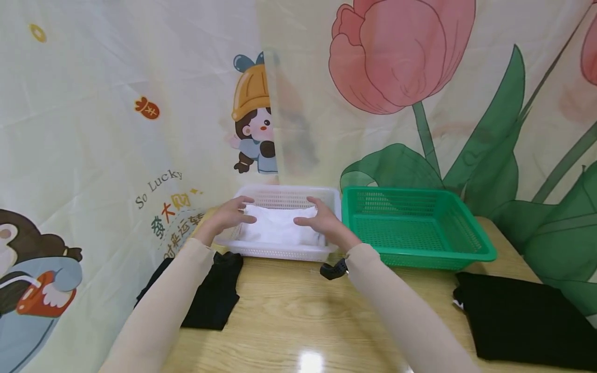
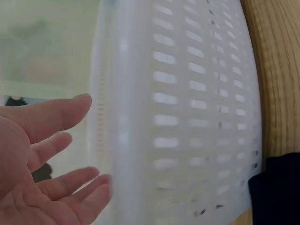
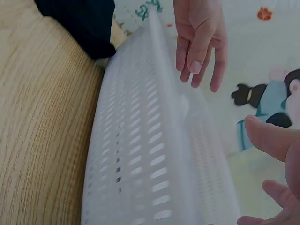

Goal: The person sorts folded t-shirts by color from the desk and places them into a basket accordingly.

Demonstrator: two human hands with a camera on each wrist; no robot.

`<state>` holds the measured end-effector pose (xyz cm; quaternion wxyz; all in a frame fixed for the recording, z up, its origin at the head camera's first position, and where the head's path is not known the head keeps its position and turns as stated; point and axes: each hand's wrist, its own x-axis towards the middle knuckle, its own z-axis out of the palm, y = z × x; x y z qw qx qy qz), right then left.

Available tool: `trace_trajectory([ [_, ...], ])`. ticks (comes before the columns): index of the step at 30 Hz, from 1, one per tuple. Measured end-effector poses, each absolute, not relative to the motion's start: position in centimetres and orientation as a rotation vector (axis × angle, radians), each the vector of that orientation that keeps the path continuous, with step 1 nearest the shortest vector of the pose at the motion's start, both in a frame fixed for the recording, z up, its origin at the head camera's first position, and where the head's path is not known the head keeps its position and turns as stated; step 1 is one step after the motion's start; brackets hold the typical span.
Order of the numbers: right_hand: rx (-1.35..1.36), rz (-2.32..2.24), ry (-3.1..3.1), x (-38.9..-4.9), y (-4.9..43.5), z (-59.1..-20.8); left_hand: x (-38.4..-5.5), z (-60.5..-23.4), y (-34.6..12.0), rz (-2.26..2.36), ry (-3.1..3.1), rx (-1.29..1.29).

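Note:
A folded white cloth (image 1: pixel 280 228) lies in the white plastic basket (image 1: pixel 280 255). Over the basket's left side is my left hand (image 1: pixel 229 215), its fingers spread and loosely bent, with nothing held. My right hand (image 1: pixel 324 220) hovers at the right side in a like pose, thumb and fingers apart. In the left wrist view, the left hand (image 2: pixel 51 168) shows beside the basket's rim with thumb and fingers separated. Both hands appear in the right wrist view, the right hand (image 3: pixel 281 173) at the right edge and the left further off, neither gripping anything.
A green plastic basket (image 1: pixel 420 259) stands right of the white one. Black folded cloth (image 1: pixel 214 295) lies on the wooden table (image 1: pixel 289 311) at left, and another black cloth (image 1: pixel 527 321) at right. A printed curtain (image 1: pixel 298 103) hangs behind the baskets.

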<state>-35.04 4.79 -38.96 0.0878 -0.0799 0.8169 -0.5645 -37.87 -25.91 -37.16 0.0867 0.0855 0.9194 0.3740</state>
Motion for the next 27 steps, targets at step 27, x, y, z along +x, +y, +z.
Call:
trace_trajectory([
  [27,-0.585,-1.78,2.177,-23.2,7.6,-35.8,-25.2,-35.0,-38.6,1.238,2.807,0.462],
])
